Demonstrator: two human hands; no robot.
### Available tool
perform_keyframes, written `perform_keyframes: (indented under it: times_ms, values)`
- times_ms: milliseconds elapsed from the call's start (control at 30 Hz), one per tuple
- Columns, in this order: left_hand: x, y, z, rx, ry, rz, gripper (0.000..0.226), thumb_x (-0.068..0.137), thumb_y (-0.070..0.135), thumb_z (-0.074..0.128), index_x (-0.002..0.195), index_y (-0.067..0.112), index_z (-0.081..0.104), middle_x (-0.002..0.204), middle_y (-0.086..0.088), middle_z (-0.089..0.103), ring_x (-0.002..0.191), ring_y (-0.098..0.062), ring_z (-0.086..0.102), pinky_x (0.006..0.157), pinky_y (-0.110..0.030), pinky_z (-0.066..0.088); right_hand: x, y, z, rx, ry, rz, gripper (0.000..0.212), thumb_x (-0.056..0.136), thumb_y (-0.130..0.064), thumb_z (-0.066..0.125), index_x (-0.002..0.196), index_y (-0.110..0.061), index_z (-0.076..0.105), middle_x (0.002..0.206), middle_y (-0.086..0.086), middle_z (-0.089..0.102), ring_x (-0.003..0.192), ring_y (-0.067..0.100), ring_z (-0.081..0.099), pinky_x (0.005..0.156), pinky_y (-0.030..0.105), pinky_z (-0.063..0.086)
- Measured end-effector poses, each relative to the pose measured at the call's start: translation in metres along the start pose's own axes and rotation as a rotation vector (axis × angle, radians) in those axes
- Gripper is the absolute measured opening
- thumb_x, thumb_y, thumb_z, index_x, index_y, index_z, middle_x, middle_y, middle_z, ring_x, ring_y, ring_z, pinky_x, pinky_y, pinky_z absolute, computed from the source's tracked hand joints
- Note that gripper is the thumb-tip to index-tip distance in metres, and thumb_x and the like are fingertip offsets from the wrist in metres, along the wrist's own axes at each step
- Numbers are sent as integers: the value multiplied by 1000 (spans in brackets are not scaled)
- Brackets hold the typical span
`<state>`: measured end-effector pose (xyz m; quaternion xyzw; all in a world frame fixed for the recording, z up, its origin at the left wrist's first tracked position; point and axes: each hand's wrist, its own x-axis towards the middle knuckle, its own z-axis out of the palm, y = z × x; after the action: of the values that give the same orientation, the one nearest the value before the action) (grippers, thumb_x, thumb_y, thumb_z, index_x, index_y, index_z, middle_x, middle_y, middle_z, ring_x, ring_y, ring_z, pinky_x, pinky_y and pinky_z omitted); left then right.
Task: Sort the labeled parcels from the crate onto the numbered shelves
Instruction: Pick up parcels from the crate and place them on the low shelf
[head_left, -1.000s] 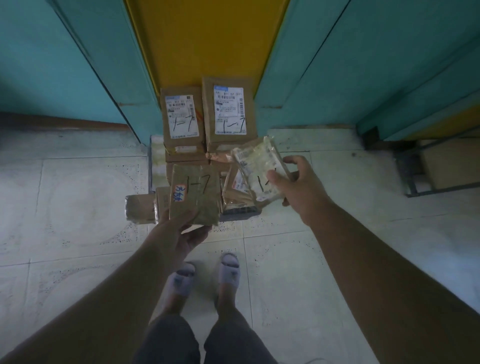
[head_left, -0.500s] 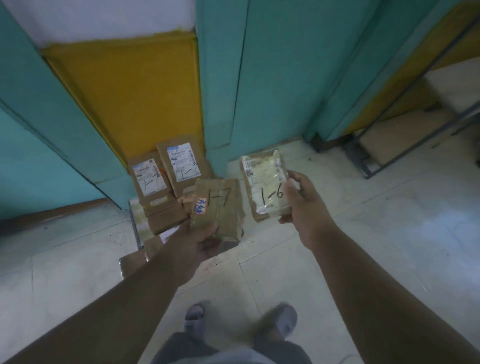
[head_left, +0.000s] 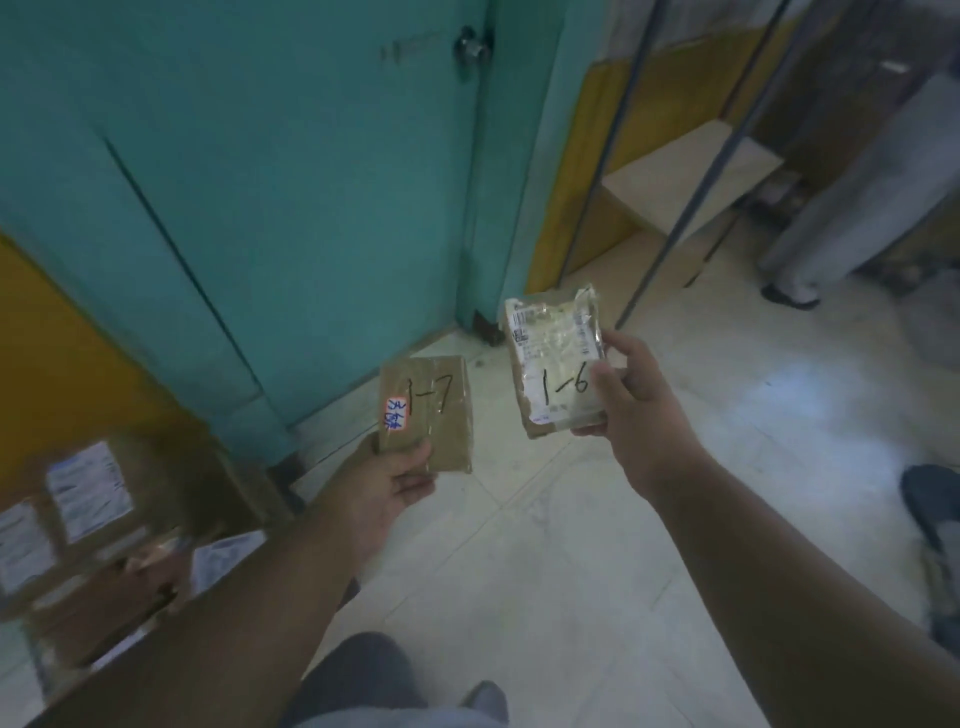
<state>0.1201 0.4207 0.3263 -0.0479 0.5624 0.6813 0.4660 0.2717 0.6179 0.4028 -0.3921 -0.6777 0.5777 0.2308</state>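
Note:
My left hand (head_left: 400, 480) grips the lower edge of a brown cardboard parcel (head_left: 436, 400) marked "1-7" with a small red-and-white sticker. My right hand (head_left: 631, 400) holds a taped parcel (head_left: 553, 358) with a white shipping label marked "1-6", thumb on its face. Both parcels are held up in front of me over the floor. The pile of remaining brown parcels (head_left: 88, 525) with white labels sits blurred at the lower left. A metal shelf frame (head_left: 691, 176) with a wooden board stands at the upper right.
A teal door (head_left: 291, 171) with a knob fills the middle background, with a yellow wall on both sides. Another person's legs (head_left: 852, 208) stand by the shelf at the far right. A shoe (head_left: 935, 509) shows at the right edge. The floor is pale tile.
My view has swung to the right, away from the parcel pile and toward the shelf frame. Both hands still hold their parcels, which are now further from the pile.

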Motion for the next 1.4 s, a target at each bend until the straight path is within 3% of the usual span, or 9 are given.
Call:
perform_keyframes:
  times_ms: [200, 333, 467, 700, 833, 1100, 1200, 1300, 1400]
  values:
    - [83, 17, 93, 125, -54, -36, 41, 80, 9, 74, 118, 12, 60, 103, -15, 73, 87, -32, 66, 91, -47, 55, 72, -8, -58, 103, 112, -17, 32, 104, -25, 47, 135, -33, 51, 107, 2, 66, 84, 19, 72, 66, 32, 58]
    - [153, 28, 176, 299, -152, -83, 37, 82, 14, 77, 115, 16, 61, 110, -15, 72, 98, -35, 67, 89, -44, 54, 118, -11, -111, 126, 267, -10, 27, 104, -26, 48, 128, -35, 54, 102, 5, 68, 84, 23, 72, 67, 36, 60]
    - [200, 25, 278, 381, -277, -119, 36, 87, 18, 74, 120, 18, 59, 113, -14, 71, 96, -31, 65, 87, -44, 52, 146, -16, -187, 153, 433, -15, 22, 103, -26, 49, 119, -36, 60, 91, 1, 69, 79, 24, 72, 65, 39, 59]
    - [256, -18, 463, 450, -433, -143, 40, 85, 19, 77, 122, 20, 62, 116, -12, 71, 94, -30, 63, 83, -42, 51, 205, -4, -335, 201, 584, -35, 28, 103, -22, 49, 129, -27, 56, 102, 13, 67, 86, 27, 71, 72, 45, 61]
    - [280, -35, 560, 420, -417, -120, 38, 86, 18, 77, 121, 15, 63, 117, -14, 71, 91, -28, 63, 85, -42, 52, 259, 0, -425, 228, 537, -51, 29, 103, -19, 50, 131, -25, 55, 102, 12, 66, 90, 31, 70, 77, 53, 60]
    - [332, -21, 694, 334, -233, -12, 33, 87, 20, 77, 116, 21, 62, 118, -10, 70, 99, -29, 65, 79, -40, 52, 414, -19, -543, 304, 345, -111, 24, 102, -16, 50, 114, -34, 60, 84, -6, 73, 80, 24, 72, 70, 46, 59]
    - [367, -8, 734, 321, -182, 24, 32, 86, 21, 77, 115, 19, 64, 112, -9, 70, 90, -26, 64, 66, -34, 50, 481, -24, -559, 336, 270, -123, 23, 103, -15, 49, 117, -31, 59, 85, -6, 73, 83, 25, 70, 73, 48, 59]
    - [408, 14, 779, 303, -153, 87, 31, 86, 20, 77, 114, 18, 64, 110, -7, 72, 98, -29, 66, 80, -40, 56, 545, -34, -576, 318, 209, -174, 26, 104, -17, 48, 126, -25, 57, 101, 6, 72, 86, 27, 71, 71, 47, 59]
    - [435, 35, 819, 289, -144, 136, 31, 86, 19, 76, 113, 18, 61, 110, -8, 71, 94, -26, 64, 82, -39, 52, 591, -49, -595, 358, 156, -167, 22, 104, -17, 48, 123, -24, 56, 100, 1, 75, 88, 26, 73, 75, 50, 60]
